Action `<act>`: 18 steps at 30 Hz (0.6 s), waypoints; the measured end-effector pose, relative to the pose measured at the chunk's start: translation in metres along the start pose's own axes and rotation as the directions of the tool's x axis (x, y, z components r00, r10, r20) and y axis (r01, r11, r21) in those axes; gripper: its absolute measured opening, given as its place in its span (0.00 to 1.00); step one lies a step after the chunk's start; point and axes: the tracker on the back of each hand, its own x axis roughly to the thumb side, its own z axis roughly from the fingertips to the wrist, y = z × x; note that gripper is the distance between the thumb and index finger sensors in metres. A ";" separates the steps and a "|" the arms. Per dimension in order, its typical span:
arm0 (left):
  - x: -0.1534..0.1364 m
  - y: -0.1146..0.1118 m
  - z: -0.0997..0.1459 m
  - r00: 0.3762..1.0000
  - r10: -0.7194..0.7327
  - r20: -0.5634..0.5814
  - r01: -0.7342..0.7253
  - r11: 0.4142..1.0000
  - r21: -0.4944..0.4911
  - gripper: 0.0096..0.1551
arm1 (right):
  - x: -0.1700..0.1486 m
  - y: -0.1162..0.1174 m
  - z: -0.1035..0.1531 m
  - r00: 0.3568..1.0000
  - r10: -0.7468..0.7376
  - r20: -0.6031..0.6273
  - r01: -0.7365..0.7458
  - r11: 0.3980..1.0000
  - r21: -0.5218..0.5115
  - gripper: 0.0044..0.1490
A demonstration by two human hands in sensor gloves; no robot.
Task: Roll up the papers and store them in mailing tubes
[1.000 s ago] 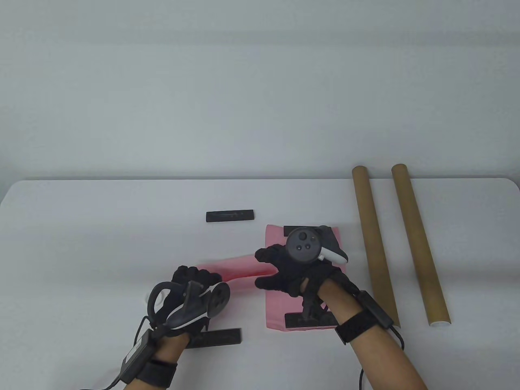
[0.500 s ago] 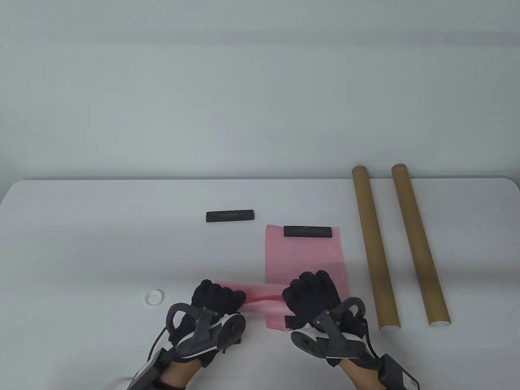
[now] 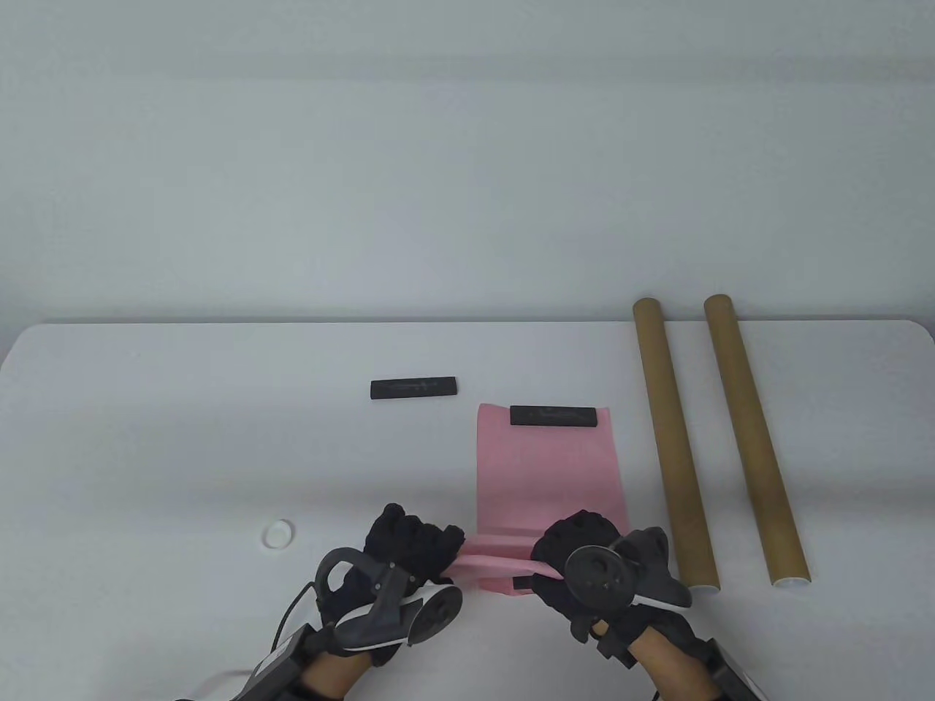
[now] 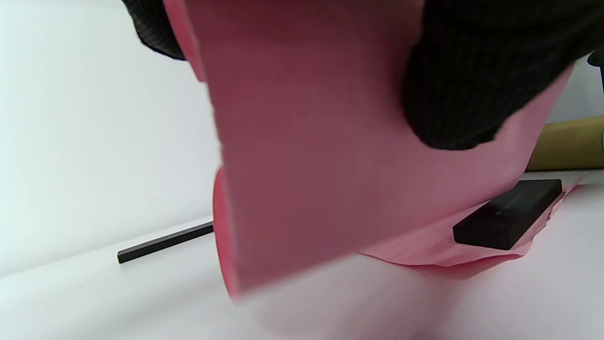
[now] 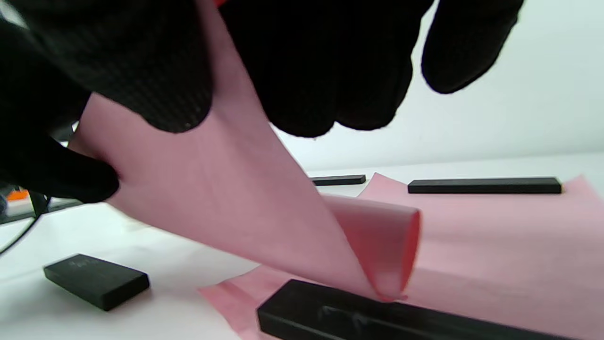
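Rolled pink paper (image 3: pixel 497 564) held between left hand (image 3: pixel 409 544) and right hand (image 3: pixel 581 544) near bench (image 3: pixel 182 438) front edge, fingers (image 5: pixel 155 71) pinching each end. Next: tighten roll, feed into mailing tube (image 3: pixel 672 445).

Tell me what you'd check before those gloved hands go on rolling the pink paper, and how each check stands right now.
1. Both hands grip the rolled pink paper: ok, left hand on one end, right hand on the other.
2. Roll even along its length: not ok, one end flares open in the right wrist view.
3. Far edge of the flat pink sheet pinned: ok, a black bar lies on it.
4. Near black bar out of the way: not ok, the roll's end sits over it.
5. Mailing tubes within reach: ok, two lie to the right.
6. Tube ends open: cannot tell.
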 end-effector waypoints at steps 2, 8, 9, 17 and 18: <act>-0.001 0.000 -0.001 1.000 0.013 -0.007 -0.013 1.000 -0.005 0.31 | 0.000 -0.001 0.000 1.000 -0.022 0.001 0.023 1.000 -0.006 0.21; -0.012 -0.002 -0.002 0.985 0.162 -0.067 -0.166 0.984 -0.061 0.23 | 0.014 -0.007 0.008 0.980 0.194 0.043 -0.184 0.967 -0.175 0.54; -0.013 -0.003 -0.002 0.977 0.197 -0.083 -0.203 0.976 -0.072 0.22 | 0.021 -0.007 0.009 0.946 0.316 0.067 -0.298 0.934 -0.200 0.55; -0.008 0.001 0.002 0.997 0.060 -0.040 -0.060 0.998 -0.002 0.33 | 0.020 0.003 -0.001 0.973 0.228 0.031 -0.225 0.972 -0.070 0.24; -0.006 0.005 0.003 1.000 -0.006 -0.023 0.007 0.999 0.035 0.37 | 0.016 0.004 -0.002 0.986 0.165 0.023 -0.164 0.986 -0.032 0.24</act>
